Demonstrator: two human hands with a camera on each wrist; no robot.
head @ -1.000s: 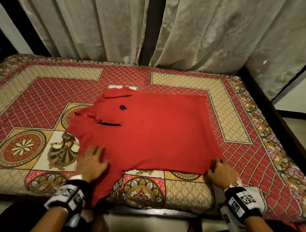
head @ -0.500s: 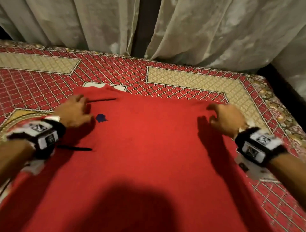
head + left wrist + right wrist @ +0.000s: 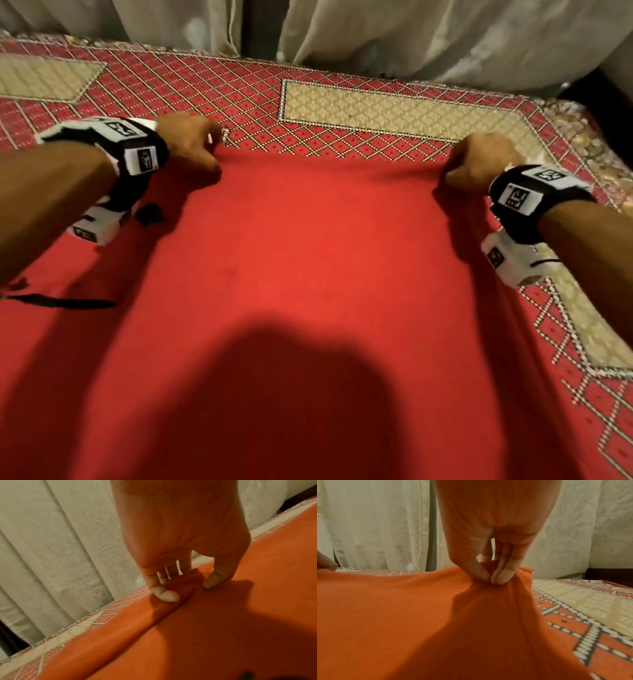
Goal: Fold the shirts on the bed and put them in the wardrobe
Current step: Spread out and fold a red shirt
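We find a red shirt [image 3: 308,274] spread flat over the bed [image 3: 376,109], filling the centre and lower part of the head view. Its far edge runs straight across the middle of the frame, from one hand to the other.

The left hand [image 3: 191,144] sits at the left end of that edge, in the upper left of the frame. In the left wrist view the fingers [image 3: 169,595] are curled down onto a raised ridge of cloth, with the thumb [image 3: 212,580] planted on the fabric just to the right of it; we record this as a pinch on the shirt.

The right hand [image 3: 479,159] sits at the right end of the edge, in the upper right of the frame. In the right wrist view the thumb and fingertips [image 3: 503,576] meet on a gathered peak of fabric, which is lifted slightly off the bed. We record this as a firm pinch on the shirt.

Both wrists carry black-and-white bands [image 3: 133,147]. A broad dark shadow [image 3: 291,394] falls over the lower centre of the shirt. A thin dark strip [image 3: 68,303] lies on the cloth at the left edge of the frame; we cannot tell what it is.

The bed cover shows a red diamond pattern with beige panels. Pale curtains [image 3: 411,31] hang along the top of the frame, behind the bed.
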